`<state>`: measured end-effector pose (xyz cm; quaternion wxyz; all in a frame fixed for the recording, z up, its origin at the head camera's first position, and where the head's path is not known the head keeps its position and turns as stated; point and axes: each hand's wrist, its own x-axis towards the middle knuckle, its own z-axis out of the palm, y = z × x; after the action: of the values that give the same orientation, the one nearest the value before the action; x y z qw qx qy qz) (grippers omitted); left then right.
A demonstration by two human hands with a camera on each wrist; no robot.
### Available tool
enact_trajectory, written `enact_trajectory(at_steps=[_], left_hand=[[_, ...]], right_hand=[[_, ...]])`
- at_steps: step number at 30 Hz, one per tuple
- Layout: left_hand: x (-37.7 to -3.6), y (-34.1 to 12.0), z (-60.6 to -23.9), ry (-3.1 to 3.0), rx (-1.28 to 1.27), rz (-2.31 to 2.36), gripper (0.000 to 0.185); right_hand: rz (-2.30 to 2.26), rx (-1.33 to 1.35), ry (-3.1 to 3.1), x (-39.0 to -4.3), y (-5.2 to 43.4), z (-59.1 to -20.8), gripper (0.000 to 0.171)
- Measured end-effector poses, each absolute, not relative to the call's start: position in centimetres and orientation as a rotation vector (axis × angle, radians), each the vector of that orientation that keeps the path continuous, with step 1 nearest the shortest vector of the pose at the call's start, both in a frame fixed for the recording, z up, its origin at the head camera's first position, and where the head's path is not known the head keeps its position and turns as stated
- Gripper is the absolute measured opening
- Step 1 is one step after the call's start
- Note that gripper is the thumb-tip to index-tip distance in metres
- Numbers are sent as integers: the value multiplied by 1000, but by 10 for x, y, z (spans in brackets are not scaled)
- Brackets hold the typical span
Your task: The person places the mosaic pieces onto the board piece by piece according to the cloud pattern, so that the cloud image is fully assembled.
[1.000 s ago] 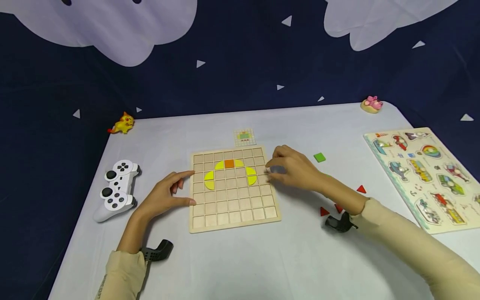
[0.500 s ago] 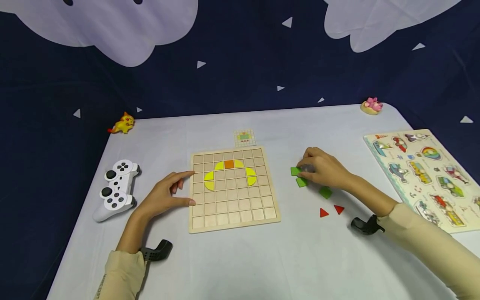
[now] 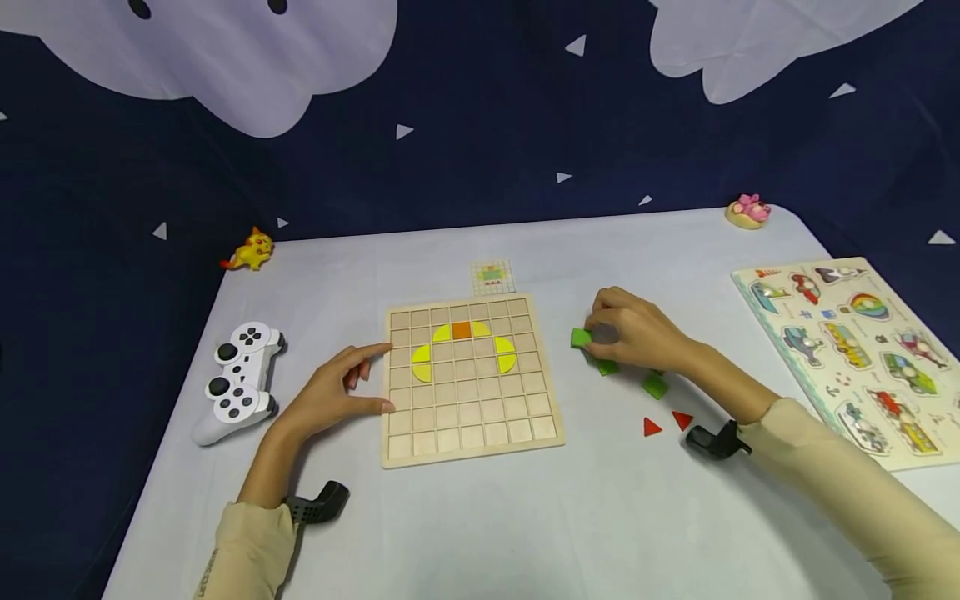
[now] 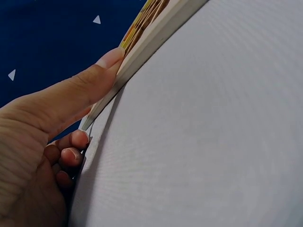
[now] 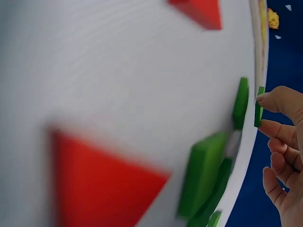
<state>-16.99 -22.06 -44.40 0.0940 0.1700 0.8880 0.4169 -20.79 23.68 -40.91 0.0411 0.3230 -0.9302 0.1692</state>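
A wooden grid board [image 3: 471,421] lies mid-table, with yellow quarter-round pieces [image 3: 422,363] and an orange square [image 3: 461,330] set in its upper rows. My left hand [image 3: 330,396] rests against the board's left edge [image 4: 142,47], thumb and forefinger touching it. To the right of the board, my right hand [image 3: 633,333] pinches a green square tile [image 3: 581,337] [image 5: 258,111] just above the table. More green tiles [image 3: 655,384] [image 5: 204,172] lie by that hand. Two red triangles [image 3: 652,427] [image 5: 102,182] sit nearer me.
A small pattern card [image 3: 492,277] lies behind the board. A white game controller [image 3: 237,382] is at the left, a yellow toy figure [image 3: 251,250] at the back left, a pink toy [image 3: 747,210] at the back right. A picture peg puzzle [image 3: 847,346] fills the right edge.
My right hand left the board's right edge, moved right to the green tiles and lifted one between its fingertips. The left hand stayed at the board.
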Motion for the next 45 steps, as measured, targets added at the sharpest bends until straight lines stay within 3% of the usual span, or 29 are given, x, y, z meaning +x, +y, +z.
enact_trajectory(at_steps=[32,45], left_hand=[[-170,-221,-445,2625,500,1236,82],[-171,-222,-446,2640,508,1217,81]], right_hand=[[490,1407,-2749,-230,80,-399,18],[480,1380,-2765,-227,61,-408,14]])
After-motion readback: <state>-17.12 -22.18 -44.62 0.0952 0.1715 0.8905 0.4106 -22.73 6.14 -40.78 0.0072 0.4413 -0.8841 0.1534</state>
